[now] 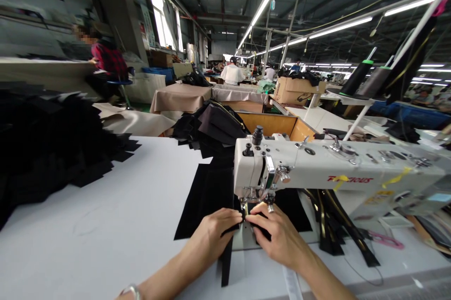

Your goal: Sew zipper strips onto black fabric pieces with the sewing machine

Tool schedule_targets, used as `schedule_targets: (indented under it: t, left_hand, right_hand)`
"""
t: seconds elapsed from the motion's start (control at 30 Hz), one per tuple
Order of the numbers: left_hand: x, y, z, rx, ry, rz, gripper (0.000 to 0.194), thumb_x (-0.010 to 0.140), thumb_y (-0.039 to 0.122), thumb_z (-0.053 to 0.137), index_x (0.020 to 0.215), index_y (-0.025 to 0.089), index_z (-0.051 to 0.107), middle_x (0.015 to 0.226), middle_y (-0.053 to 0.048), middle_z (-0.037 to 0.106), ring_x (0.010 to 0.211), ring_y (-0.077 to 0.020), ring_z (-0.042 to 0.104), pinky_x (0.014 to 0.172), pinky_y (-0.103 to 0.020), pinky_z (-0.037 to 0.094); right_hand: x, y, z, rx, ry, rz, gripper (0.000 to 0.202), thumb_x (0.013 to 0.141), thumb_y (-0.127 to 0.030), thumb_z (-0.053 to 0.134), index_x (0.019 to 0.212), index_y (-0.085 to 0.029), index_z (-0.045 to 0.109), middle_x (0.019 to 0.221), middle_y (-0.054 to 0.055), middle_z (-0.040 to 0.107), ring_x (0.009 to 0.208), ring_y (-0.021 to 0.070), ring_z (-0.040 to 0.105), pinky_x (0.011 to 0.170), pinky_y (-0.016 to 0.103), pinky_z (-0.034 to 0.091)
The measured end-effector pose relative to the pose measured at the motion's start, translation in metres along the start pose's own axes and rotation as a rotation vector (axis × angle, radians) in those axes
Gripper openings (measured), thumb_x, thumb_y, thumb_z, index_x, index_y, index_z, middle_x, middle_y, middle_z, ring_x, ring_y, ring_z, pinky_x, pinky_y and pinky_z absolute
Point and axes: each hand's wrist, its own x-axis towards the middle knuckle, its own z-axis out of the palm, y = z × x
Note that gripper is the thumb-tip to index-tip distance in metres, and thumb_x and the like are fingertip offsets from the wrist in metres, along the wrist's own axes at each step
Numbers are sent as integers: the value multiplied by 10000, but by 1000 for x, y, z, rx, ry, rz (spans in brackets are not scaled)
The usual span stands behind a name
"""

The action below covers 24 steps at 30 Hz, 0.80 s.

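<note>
Left hand: the left hand [214, 234] is being laid low at the centre of the frame, its fingers [235, 218] being pinched closed on the edge of the black fabric piece [207, 196] — placed so, it seems, to keep the cloth flat and lined up.

Right hand: the right hand [278, 236] is being held just right of the left one, fingertips almost touching it; its fingers [254, 219] are being curled onto the same fabric right under the needle area, apparently so that the seam is being steered from both sides.

Fabric: the black fabric piece is being spread over the white bench [105, 225] at the centre, running under the machine head and hanging a narrow strip over the near edge between the forearms.

Machine: the white sewing machine [334, 178] is being stood at centre right, its needle end directly above the fingertips.

Zippers: gold-toothed black zippers [334, 225] are being kept in a loose heap under the machine arm at lower right — near the right hand, probably for easy reach.

Stack: a fanned stack of black cut pieces [59, 145] is being kept at the left edge, well apart from the hands.

Thread: the thread cones [366, 77] are being held on a stand at upper right, above the machine.

Background: other people are being seen at far benches in the upper centre and upper left.
</note>
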Motion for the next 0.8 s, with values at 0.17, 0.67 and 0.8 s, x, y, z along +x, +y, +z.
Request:
schedule_targets:
  t: [0.17, 0.67, 0.8]
  left_hand:
    - [1, -3, 0, -87, 21, -111, 245, 900, 73, 505, 1016, 170, 698, 1024, -49, 718, 931, -157, 705, 861, -234, 584]
    - [1, 9, -3, 262, -179, 147, 303, 955, 18, 336, 1091, 156, 569, 1012, -80, 604, 944, -199, 614, 829, -314, 574]
    - [2, 14, -4, 288, -205, 144, 239, 1012, 85, 353, 1105, 163, 559, 1001, -76, 606, 932, -200, 620, 822, -312, 576]
  right_hand:
    - [0, -1, 0, -68, -67, 5, 332, 896, -72, 490, 1158, -214, 636, 1107, 89, 603, 953, 237, 597, 828, 411, 536]
    - [-1, 2, -3, 53, 8, 3, 305, 924, -60, 442, 1099, -201, 647, 1009, 80, 658, 926, 215, 617, 841, 383, 537]
    - [-2, 5, -1, 118, 127, 22, 274, 897, -47, 443, 982, -190, 661, 889, 64, 673, 894, 209, 630, 837, 364, 552]
